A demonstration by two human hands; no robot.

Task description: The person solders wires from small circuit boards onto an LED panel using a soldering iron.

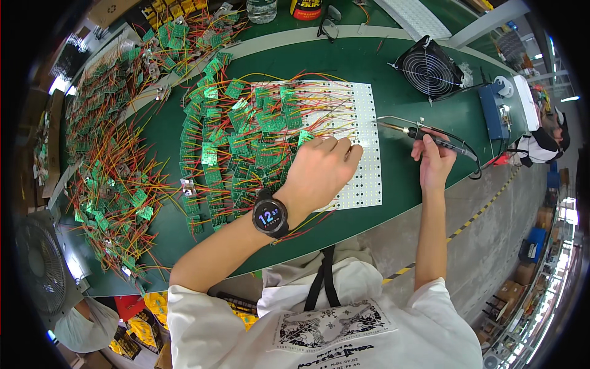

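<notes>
My right hand (436, 161) is closed around the dark handle of a soldering iron (414, 132), whose thin metal tip points left, just past the right edge of a white panel (369, 175). A slim metal tube runs alongside the iron. Over the panel's middle, my left hand (322, 174) has its fingers bent and drawn together; whatever they pinch is hidden beneath them. Small green circuit boards (270, 121) with red, yellow and black wires cover the panel's left part and the table beside it. Several wires reach across to rows of dots on the panel.
Heaps of wired boards (110, 123) fill the left of the green table (393, 67). A black fan (432, 69) and a blue box-shaped unit (493, 111) stand to the right. Behind are a clear bottle (262, 10) and a red-yellow container (306, 8). Another person (544, 142) is at far right.
</notes>
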